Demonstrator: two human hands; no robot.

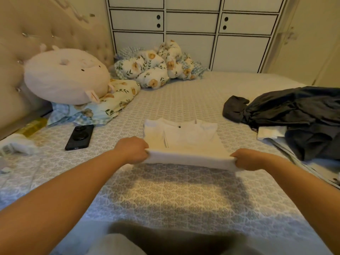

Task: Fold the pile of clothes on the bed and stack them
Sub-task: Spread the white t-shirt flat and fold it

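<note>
Both hands, left [132, 149] and right [246, 159], pinched the shirt's [185, 142] near edge, lifted; its collar lay straight beyond, its length running away from them.

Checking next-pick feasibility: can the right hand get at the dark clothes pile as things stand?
Probably not yet: the right hand grips the white shirt, as does the left hand. Once it lets go, the dark clothes pile lies to its right with open bedsheet between.

Beside the black smartphone [79, 137], the yellow-green bottle [34, 127] and the white printed packet [13, 145] are too blurred to read, while far to its right the dark grey heap of clothes [301, 115] runs off the picture's edge, half burying a white garment [267, 133].
</note>
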